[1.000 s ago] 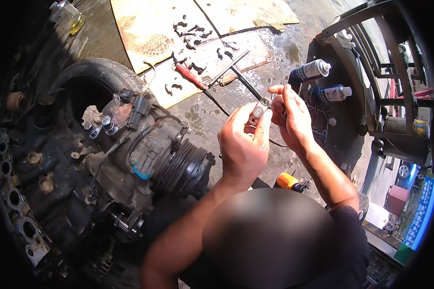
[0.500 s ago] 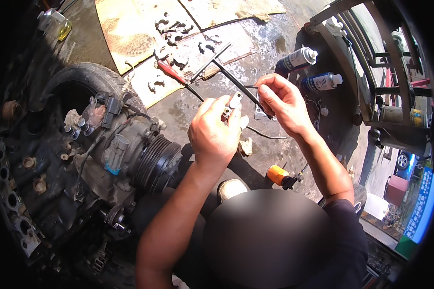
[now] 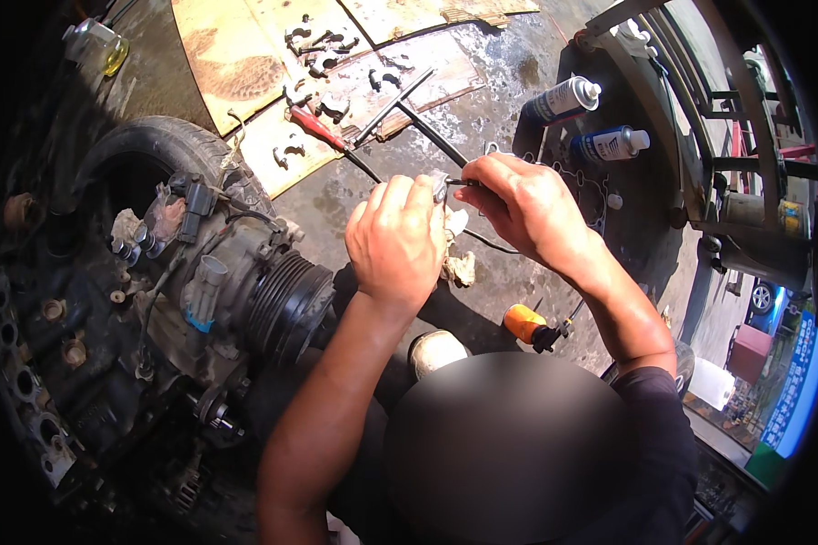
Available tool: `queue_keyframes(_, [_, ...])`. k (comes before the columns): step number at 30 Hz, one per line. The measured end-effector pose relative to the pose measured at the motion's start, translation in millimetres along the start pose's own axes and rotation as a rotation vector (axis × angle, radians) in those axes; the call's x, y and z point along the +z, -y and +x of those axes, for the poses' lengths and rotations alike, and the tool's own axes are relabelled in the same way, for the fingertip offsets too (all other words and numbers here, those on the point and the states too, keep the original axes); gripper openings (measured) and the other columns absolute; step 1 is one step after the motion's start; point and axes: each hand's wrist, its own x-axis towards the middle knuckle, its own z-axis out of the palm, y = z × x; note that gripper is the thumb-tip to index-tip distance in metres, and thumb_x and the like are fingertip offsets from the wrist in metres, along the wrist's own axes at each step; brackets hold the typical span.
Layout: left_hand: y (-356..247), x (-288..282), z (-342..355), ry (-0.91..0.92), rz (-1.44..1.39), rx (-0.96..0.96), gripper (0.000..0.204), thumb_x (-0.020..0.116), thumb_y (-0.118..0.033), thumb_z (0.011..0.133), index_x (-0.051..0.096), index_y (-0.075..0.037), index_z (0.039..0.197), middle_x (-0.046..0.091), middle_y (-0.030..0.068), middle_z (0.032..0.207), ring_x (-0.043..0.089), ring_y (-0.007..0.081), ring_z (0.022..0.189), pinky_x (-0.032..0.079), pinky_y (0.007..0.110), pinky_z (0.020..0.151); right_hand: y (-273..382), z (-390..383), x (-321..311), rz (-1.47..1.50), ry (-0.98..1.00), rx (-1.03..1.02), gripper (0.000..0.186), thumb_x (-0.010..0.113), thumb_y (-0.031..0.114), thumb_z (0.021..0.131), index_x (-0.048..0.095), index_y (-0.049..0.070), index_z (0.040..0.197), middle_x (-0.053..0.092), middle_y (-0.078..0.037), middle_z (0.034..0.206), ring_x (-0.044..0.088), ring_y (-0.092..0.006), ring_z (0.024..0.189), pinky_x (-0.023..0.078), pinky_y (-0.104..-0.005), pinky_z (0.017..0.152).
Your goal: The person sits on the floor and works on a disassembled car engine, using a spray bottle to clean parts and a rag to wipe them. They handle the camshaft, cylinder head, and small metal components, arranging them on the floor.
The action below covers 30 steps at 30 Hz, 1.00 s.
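Observation:
My left hand (image 3: 393,241) is closed around a small silver metal part (image 3: 440,185), most of which is hidden by the fingers. Pinched in my right hand (image 3: 534,207) is a thin dark rod (image 3: 458,182), its tip at the silver part; whether it goes inside cannot be seen. Below the hands lies a crumpled pale rag (image 3: 460,267) on the ground. Beyond them, a black T-handle wrench (image 3: 433,136) and a red-handled tool (image 3: 317,125) lie near cardboard.
An engine block with a ribbed pulley (image 3: 286,304) fills the left side, with a tire (image 3: 177,136) behind it. Several dark clamp-shaped parts (image 3: 334,109) lie on cardboard (image 3: 223,68). Two spray cans (image 3: 568,98) stand right, near a metal rack (image 3: 663,100). An orange cylinder (image 3: 523,322) lies nearer me.
My right hand has moved left and turned over, bringing the rod's tip to the silver part. My left hand has rolled, with its knuckles now covering more of that part.

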Motion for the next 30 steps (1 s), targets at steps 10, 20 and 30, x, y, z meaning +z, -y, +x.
queue_keyframes(10, [-1,0,1,0.053,-0.029,-0.009,0.025,0.075,-0.014,0.079,0.07,-0.002,0.099,0.066,0.0133,0.089,0.065,0.0333,0.085,0.051,0.043,0.073,0,4,-4,0.124,0.017,0.285,0.022,0.068,0.021,0.095,0.065,0.001,0.103,0.064,-0.015,0.078,0.066,-0.0291,0.071,0.051,-0.0371,0.063])
queue_keyframes(20, [-4,2,-1,0.058,-0.223,-0.182,0.019,0.075,-0.016,0.083,0.07,-0.001,0.092,0.067,0.0167,0.083,0.066,0.0369,0.075,0.051,0.042,0.066,5,1,5,0.524,-0.196,0.05,0.023,0.06,-0.019,0.082,0.065,-0.004,0.1,0.064,-0.01,0.1,0.067,-0.0171,0.095,0.055,-0.03,0.083])
queue_keyframes(30, [-7,3,0,-0.007,-0.458,-0.217,0.016,0.073,-0.002,0.08,0.07,0.002,0.095,0.065,0.0142,0.073,0.063,0.023,0.062,0.05,0.036,0.059,8,0,23,0.333,-0.306,-0.081,0.019,0.075,-0.009,0.078,0.066,0.0,0.092,0.07,-0.008,0.094,0.07,-0.0209,0.091,0.05,-0.0442,0.101])
